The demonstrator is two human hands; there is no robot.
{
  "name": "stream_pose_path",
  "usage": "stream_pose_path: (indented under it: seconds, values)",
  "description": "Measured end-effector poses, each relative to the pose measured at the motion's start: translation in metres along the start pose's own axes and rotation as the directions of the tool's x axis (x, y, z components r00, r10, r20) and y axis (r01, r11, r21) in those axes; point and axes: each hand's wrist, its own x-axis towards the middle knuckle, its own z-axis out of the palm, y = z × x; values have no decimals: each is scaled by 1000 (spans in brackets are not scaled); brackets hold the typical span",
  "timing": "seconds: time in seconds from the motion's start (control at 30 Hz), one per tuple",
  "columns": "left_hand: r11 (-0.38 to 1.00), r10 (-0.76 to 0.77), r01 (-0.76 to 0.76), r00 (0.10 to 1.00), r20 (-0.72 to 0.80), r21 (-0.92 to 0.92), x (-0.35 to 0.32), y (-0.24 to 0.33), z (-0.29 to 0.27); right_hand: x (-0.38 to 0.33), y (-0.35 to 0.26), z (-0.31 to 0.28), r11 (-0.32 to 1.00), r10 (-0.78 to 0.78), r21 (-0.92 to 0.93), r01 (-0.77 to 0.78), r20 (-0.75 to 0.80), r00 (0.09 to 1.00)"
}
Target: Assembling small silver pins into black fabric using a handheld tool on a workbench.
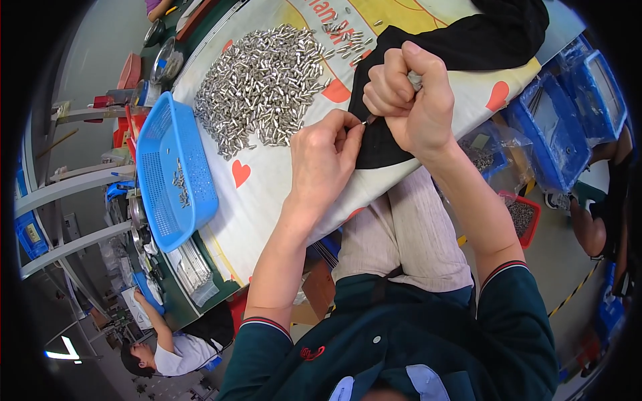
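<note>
Both hands meet over the black cloth (461, 37): the left hand (324, 160) pinches a small metal pin (369, 120), the right hand (408, 93) is clenched around what may be a tool, likely working it. Beside lie the pin heap (261, 83) and blue basket (170, 174).

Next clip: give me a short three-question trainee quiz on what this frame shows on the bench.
1. True or false: the blue perforated plastic basket holds only a few small metal pieces.
2. Which lies nearer the basket? A) the heap of small silvery metal pins B) the black cloth
3. Fill in: the left hand and right hand meet over the ____ cloth.

Key: 1 true. 2 A. 3 black. The right hand is closed in a fist-like grip around a small pale item; the left hand's fingertips pinch a thin part where the hands meet, too small to identify.
</note>
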Motion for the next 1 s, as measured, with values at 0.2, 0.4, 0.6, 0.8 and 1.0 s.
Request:
stream_pose_path:
  seconds: [0.2,0.4,0.6,0.8,1.0]
  values:
    - [1000,-19,19,1000,-1,18,1,3,1,1,0,4,998,8,-66,-8,-1,1000]
    - [1000,-4,4,1000,22,-12,4,-1,-1,1,8,11,977,-58,-202,64,36,998]
    - [998,25,-26,999,27,53,0,5,-1,4,7,7,992,-39,-120,39,7,999]
    - [752,-206,225,973,103,-620,6,4,-7,6,1,2,1000,-16,-9,16,-41,999]
    - [-133,-110,474,866,488,-870,9,-19,-14,4,1,3,998,39,-48,-43,-66,997]
